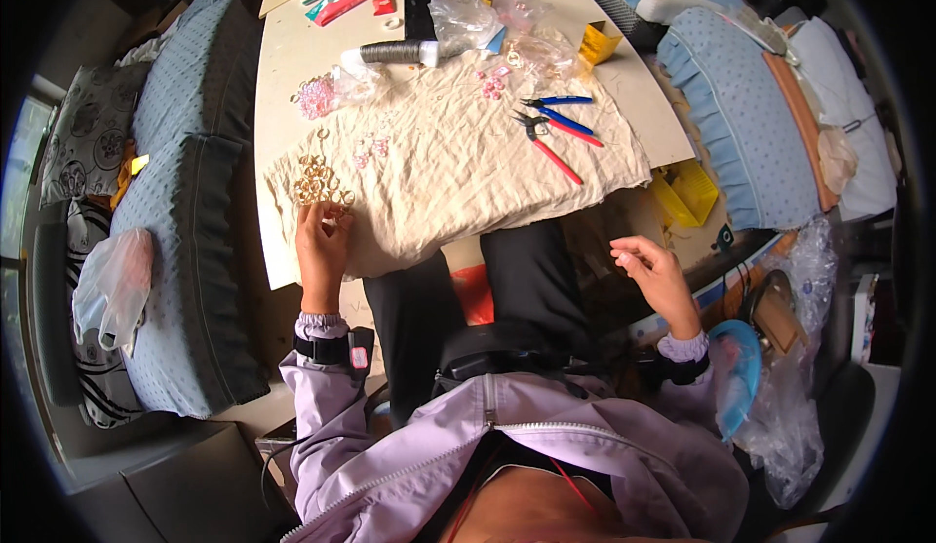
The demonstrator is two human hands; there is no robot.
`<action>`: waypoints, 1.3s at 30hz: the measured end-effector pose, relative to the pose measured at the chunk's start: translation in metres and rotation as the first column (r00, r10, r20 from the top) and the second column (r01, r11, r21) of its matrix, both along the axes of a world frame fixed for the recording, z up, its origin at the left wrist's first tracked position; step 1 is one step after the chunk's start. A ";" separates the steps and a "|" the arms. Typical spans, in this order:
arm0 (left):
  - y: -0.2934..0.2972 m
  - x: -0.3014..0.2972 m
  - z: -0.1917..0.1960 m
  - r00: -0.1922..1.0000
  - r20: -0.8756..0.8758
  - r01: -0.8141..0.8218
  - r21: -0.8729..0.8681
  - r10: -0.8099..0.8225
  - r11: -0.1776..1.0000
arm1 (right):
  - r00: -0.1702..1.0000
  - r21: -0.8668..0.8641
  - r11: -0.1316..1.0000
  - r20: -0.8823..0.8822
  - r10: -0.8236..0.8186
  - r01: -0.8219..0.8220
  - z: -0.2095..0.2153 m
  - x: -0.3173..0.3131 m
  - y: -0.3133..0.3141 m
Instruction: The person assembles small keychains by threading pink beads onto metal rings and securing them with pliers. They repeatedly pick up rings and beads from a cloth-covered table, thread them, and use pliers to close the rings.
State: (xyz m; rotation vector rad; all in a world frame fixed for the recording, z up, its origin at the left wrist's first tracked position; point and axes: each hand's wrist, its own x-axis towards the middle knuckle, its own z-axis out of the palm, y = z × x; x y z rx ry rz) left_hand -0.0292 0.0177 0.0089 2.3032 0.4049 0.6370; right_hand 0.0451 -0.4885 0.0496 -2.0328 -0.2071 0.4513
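Observation:
My left hand (322,241) rests on the cream cloth (439,192) at the near edge of a small pile of gold-coloured rings (314,174). Its fingertips are pinched together, and I cannot make out what lies between them. Off the table's near right side, my right hand (653,275) hangs in the air with fingers loosely stretched and nothing seen in it. Pink beads (370,148) lie scattered just right of the rings. Farther right on the cloth are red-handled pliers (554,153) and a blue-and-red-handled pair (565,119).
Behind the cloth are a bag of pink beads (317,96), a spool of dark wire (392,52), a black phone (423,2) and clear plastic bags (463,21). A yellow basket (687,192) is beside the table's right edge. Blue padded seats (185,212) flank the table.

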 end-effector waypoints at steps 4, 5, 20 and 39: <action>0.008 0.007 0.004 0.999 -0.044 -0.013 0.085 0.017 0.996 | 0.999 0.000 0.999 -0.039 -0.033 0.033 0.000 0.000 -0.004; 0.010 0.009 0.005 0.997 -0.065 -0.029 0.120 0.037 0.992 | 1.000 0.013 1.000 -0.014 -0.026 0.027 0.001 0.001 -0.005; 0.018 0.026 -0.011 0.984 0.168 -0.080 0.124 0.059 0.989 | 0.709 -0.021 0.709 0.011 -0.705 0.705 -0.050 -0.075 -0.242; 0.056 0.043 -0.036 0.978 -0.013 0.201 0.280 -0.206 0.939 | 0.183 0.005 0.183 0.028 -0.983 0.983 -0.054 -0.284 -0.322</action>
